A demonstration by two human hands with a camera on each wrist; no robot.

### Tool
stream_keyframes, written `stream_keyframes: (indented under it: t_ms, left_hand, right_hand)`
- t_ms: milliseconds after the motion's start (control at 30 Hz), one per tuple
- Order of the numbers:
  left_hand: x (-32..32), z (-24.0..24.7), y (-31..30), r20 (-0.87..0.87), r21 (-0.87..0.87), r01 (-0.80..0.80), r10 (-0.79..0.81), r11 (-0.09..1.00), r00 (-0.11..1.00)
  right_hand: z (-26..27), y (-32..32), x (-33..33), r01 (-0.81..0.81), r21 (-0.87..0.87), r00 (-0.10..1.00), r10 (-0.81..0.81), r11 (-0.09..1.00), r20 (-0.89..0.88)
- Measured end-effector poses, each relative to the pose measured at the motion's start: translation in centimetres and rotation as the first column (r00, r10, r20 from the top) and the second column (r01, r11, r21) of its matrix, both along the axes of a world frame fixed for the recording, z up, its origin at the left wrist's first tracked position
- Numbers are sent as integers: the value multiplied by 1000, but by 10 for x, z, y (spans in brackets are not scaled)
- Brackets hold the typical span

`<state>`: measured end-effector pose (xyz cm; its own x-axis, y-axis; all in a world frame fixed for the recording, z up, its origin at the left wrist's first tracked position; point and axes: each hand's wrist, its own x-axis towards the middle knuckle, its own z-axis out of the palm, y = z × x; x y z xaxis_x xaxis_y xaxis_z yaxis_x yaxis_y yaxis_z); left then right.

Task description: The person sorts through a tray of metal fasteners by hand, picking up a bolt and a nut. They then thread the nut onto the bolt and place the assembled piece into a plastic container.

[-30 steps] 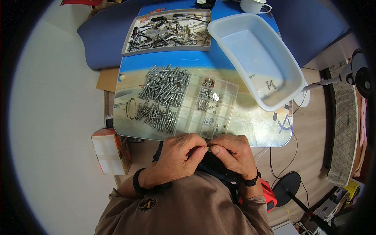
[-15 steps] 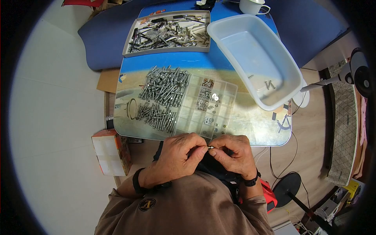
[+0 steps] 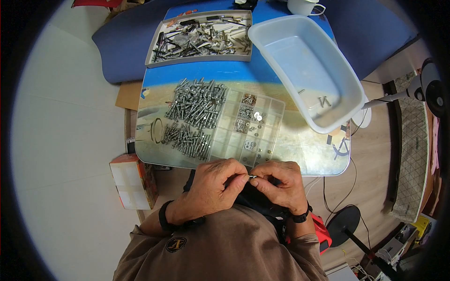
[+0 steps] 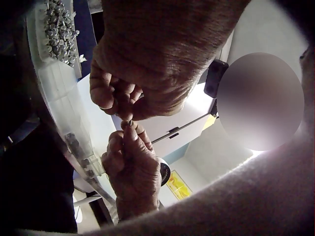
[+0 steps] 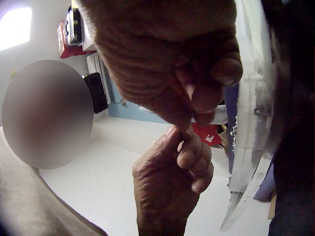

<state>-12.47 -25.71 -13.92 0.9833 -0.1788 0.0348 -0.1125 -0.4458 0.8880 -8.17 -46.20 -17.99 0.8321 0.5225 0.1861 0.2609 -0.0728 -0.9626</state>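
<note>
Close in front of the person's body, at the near table edge, the two hands meet fingertip to fingertip. My left hand point(image 3: 216, 184) pinches one end of a small shiny metal bolt point(image 3: 253, 176) between thumb and forefinger. From the other side, my right hand point(image 3: 280, 183) pinches it the same way. Fingertips cover most of the bolt; in the left wrist view only a glint of it shows. Just beyond the hands lies a clear compartment box point(image 3: 229, 140) holding washers and nuts point(image 3: 246, 112). Left of it is a heap of bolts point(image 3: 197, 103), with shorter ones nearer.
A shallow cardboard tray point(image 3: 152, 56) of mixed screws and hardware stands at the back left. The pale plastic tub point(image 3: 304, 56) on the right holds a few screws point(image 3: 324, 101). Behind it is a white mug point(image 3: 302, 7). A lamp arm point(image 3: 389, 99) reaches in from the right.
The metal bolt between the fingertips shows a little more than a second ago, as the right thumb and forefinger have shifted slightly on it. Both hands otherwise stay in place.
</note>
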Motion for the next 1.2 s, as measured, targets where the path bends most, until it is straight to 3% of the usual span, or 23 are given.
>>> stream_keyframes:
  t_ms: [533, 1200]
  left_hand:
    - [0, -4, 2, 62, -15, 11, -10, 1000, 998]
    - [-2, -5, 1, 26, 12, 12, -12, 1000, 1000]
  right_hand:
    - [1, 1, 5, -52, -11, 999, 52, 999, 13]
    - [-3, 1, -1, -3, 19, 1000, 3, 1000, -9]
